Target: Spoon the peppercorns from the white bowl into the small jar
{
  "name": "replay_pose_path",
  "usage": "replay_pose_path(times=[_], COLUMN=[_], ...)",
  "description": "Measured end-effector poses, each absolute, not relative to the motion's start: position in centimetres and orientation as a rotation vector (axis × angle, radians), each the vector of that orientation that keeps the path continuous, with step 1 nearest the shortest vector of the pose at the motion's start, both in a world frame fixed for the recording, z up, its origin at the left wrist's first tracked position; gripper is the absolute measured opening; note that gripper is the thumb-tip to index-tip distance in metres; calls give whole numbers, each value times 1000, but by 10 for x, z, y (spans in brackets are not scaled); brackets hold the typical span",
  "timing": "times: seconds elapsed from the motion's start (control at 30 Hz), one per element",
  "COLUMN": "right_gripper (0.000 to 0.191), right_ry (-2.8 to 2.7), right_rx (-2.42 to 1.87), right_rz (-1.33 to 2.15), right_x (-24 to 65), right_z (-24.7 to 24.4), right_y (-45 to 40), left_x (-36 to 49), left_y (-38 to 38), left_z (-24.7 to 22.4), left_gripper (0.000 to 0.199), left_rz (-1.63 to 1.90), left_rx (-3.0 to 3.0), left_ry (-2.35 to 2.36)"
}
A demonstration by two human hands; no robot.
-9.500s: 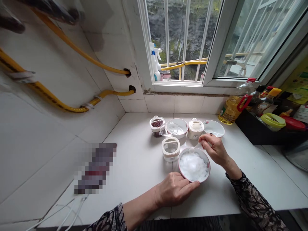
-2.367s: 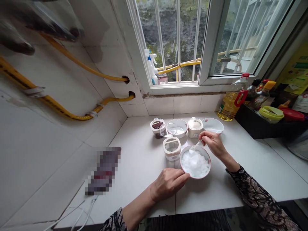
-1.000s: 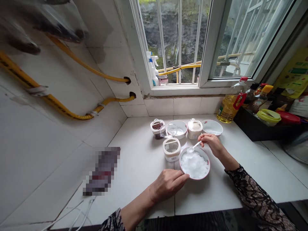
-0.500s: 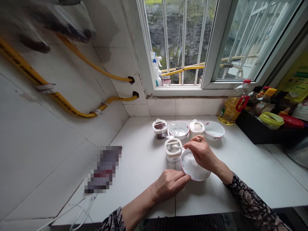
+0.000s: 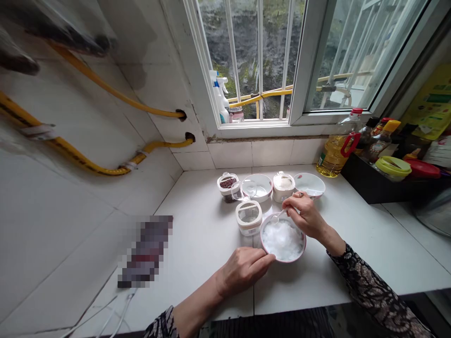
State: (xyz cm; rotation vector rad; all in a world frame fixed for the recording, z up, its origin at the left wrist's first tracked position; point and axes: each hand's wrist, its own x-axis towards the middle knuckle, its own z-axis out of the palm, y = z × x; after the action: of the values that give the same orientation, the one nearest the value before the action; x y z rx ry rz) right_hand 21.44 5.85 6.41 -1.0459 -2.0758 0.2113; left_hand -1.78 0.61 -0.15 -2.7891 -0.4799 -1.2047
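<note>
A bowl (image 5: 295,259) with a pink rim holds a heap of white grains (image 5: 283,238). My left hand (image 5: 243,270) pinches the near left side of its rim. In my right hand (image 5: 306,213) is a small white spoon (image 5: 276,218), closed between thumb and fingers, its tip at the far edge of the grains inside the bowl. Left of the bowl stands a white seasoning jar (image 5: 248,228) with its clear lid (image 5: 244,191) flipped up. The jar's inside looks whitish through the opening.
Behind are a jar of dark red-brown bits (image 5: 228,184), a white bowl (image 5: 262,195), a jar of pale powder (image 5: 283,183) and another bowl (image 5: 310,184). An oil bottle (image 5: 333,155) and a black seasoning rack (image 5: 364,180) stand at right. A pixelated object (image 5: 148,249) lies left.
My right hand has moved the spoon from the open jar rightward to over the grains in the bowl. My left hand stays at the rim. The view has shifted slightly.
</note>
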Motion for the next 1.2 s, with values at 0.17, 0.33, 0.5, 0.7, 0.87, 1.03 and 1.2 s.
replay_pose_path(times=[0.17, 0.33, 0.5, 0.7, 0.87, 1.03, 1.2], right_gripper=[22, 19, 16, 16, 18, 18, 18], right_ry=[-2051, -1665, -1420, -1402, -1466, -1421, -1421], right_rx=[-1091, -1256, -1267, -1315, -1373, -1393, -1429], right_rz=[393, 857, 1091, 1125, 1038, 1084, 1051], right_x=[209, 215, 222, 220, 219, 219, 219], right_z=[60, 62, 63, 61, 58, 60, 60], right_y=[60, 65, 71, 73, 72, 72, 73], left_x=[-18, -18, -18, -19, -18, -18, -18], left_y=[6, 6, 6, 7, 7, 6, 7], left_z=[-1, -1, -3, -4, -3, -3, -2], left_gripper=[18, 18, 17, 15, 17, 19, 18], left_rz=[-1208, -1220, -1225, -1218, -1229, -1217, -1221], left_rx=[-2798, -2798, -2795, -2801, -2791, -2804, -2800], left_ry=[-471, -462, -461, -464, -452, -470, -459])
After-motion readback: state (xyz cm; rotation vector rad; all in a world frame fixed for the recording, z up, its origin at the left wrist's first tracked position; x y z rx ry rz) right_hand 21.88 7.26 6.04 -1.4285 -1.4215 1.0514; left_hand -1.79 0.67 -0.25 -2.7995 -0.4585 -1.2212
